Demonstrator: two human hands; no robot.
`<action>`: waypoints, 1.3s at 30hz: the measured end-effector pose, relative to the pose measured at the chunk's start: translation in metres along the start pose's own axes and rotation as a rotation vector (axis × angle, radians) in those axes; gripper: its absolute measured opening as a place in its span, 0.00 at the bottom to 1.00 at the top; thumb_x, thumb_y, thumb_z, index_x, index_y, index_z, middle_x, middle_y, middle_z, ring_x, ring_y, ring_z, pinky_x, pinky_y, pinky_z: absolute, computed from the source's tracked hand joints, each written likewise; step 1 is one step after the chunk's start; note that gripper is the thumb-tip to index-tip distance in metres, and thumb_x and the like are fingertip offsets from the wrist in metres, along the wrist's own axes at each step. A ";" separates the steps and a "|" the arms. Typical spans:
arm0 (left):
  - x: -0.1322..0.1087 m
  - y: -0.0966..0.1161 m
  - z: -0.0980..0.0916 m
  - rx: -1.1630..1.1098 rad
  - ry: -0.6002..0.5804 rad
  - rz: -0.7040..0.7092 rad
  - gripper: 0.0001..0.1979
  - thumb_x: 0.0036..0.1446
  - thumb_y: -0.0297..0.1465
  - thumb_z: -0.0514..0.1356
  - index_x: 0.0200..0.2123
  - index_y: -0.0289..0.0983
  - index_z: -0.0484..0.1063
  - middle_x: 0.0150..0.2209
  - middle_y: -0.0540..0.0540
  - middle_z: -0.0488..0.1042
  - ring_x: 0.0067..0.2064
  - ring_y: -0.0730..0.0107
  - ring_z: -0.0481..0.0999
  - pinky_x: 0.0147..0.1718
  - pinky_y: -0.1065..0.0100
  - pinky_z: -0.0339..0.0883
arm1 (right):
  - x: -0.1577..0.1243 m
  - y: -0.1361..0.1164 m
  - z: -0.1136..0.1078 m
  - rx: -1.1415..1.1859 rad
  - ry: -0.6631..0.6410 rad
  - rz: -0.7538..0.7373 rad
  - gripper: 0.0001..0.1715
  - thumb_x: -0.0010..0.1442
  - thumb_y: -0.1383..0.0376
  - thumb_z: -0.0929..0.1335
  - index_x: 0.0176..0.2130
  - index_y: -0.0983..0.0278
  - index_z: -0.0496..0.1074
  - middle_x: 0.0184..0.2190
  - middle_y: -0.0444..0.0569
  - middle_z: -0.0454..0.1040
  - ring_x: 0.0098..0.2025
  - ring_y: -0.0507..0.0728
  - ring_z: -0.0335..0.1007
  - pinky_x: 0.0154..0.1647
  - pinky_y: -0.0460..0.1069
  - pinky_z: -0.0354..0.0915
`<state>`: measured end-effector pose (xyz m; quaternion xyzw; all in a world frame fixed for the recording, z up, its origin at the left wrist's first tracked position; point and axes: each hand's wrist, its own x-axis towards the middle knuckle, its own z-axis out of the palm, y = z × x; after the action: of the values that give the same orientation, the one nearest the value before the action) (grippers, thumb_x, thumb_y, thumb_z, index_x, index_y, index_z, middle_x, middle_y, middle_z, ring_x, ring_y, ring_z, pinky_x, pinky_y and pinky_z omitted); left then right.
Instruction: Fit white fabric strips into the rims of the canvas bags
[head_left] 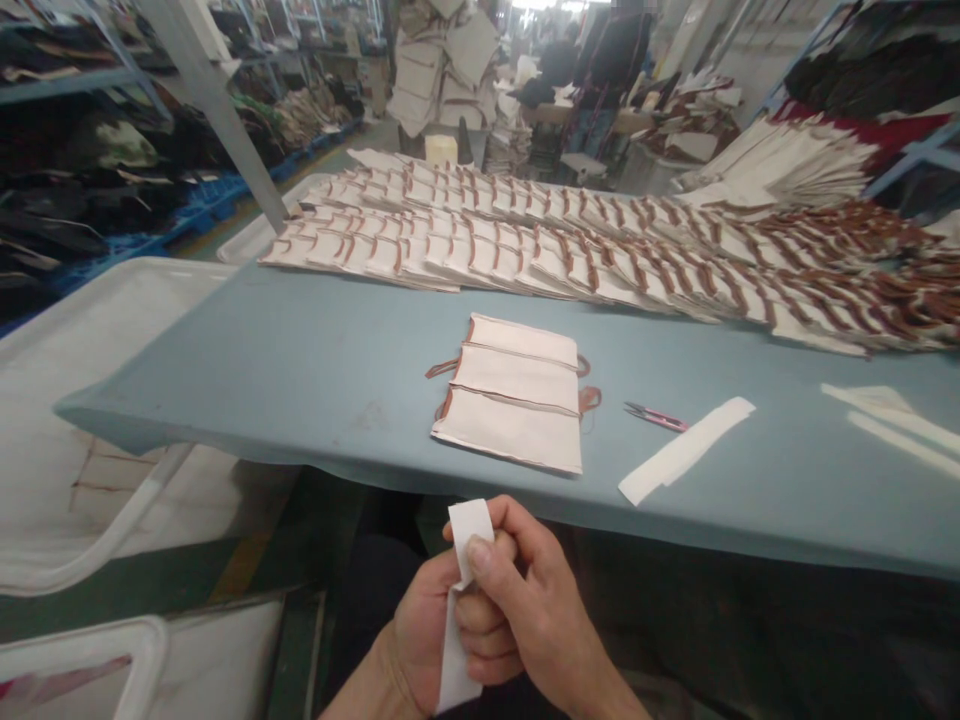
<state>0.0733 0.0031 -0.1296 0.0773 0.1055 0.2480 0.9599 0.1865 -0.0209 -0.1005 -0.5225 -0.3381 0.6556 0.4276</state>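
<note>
Our left hand [420, 615] and right hand [547, 600] meet at six o'clock, just off the near edge of the tabletop [337, 370], gripping a white strip [472, 522] between them. We press the right thumb on its upper part and curl the fingers [491, 640] tight; which curled ones belong to which hand we cannot fully tell. Below the thumb the strip kinks, and its lower end runs down toward us.

At twelve o'clock from our hands, a cream panel [517, 365] lies flat, banded in three, with brown ties showing at both sides. Between one and two o'clock we have thread snips [660, 418], and just beside them a second strip [686, 452]. Farther out, nearer three, lie some narrow strips [904, 446].

As we judge it, the handling of the strip is partway: it is bent in our grip and lies apart from the panel. The panel looks already stitched, as do the overlapping panels [495, 245] ranked from eleven to two o'clock. The strips on the tabletop lie out of our hands; how much remains overall we cannot tell.
</note>
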 end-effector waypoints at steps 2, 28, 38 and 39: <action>0.001 -0.002 -0.002 0.072 0.050 -0.007 0.36 0.56 0.49 0.69 0.22 0.41 0.42 0.11 0.63 0.35 0.13 0.82 0.29 0.10 0.78 0.32 | -0.001 0.000 0.001 0.011 0.017 0.015 0.31 0.59 0.39 0.72 0.42 0.63 0.72 0.24 0.37 0.59 0.20 0.46 0.50 0.14 0.39 0.55; 0.106 0.163 -0.041 2.114 1.251 0.014 0.18 0.69 0.37 0.63 0.58 0.36 0.73 0.57 0.39 0.75 0.53 0.55 0.79 0.51 0.50 0.77 | 0.029 0.046 -0.099 -0.534 0.535 -0.408 0.22 0.69 0.49 0.64 0.35 0.63 0.74 0.37 0.52 0.80 0.36 0.59 0.76 0.37 0.50 0.70; 0.119 0.172 -0.047 2.017 1.267 0.053 0.18 0.69 0.37 0.63 0.58 0.37 0.72 0.57 0.39 0.75 0.53 0.55 0.79 0.50 0.51 0.77 | 0.083 0.051 -0.119 -0.805 0.808 -0.344 0.18 0.67 0.53 0.62 0.41 0.61 0.75 0.51 0.55 0.80 0.34 0.58 0.75 0.37 0.51 0.64; 0.119 0.172 -0.048 2.005 1.243 0.079 0.18 0.69 0.37 0.63 0.59 0.36 0.72 0.57 0.39 0.75 0.53 0.55 0.79 0.50 0.51 0.77 | 0.084 0.052 -0.117 -0.831 0.823 -0.345 0.18 0.67 0.54 0.62 0.41 0.61 0.75 0.52 0.54 0.80 0.35 0.57 0.75 0.36 0.51 0.62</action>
<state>0.0848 0.2155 -0.1606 0.6659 0.7001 0.0789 0.2455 0.2824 0.0340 -0.2068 -0.7938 -0.4525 0.1341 0.3835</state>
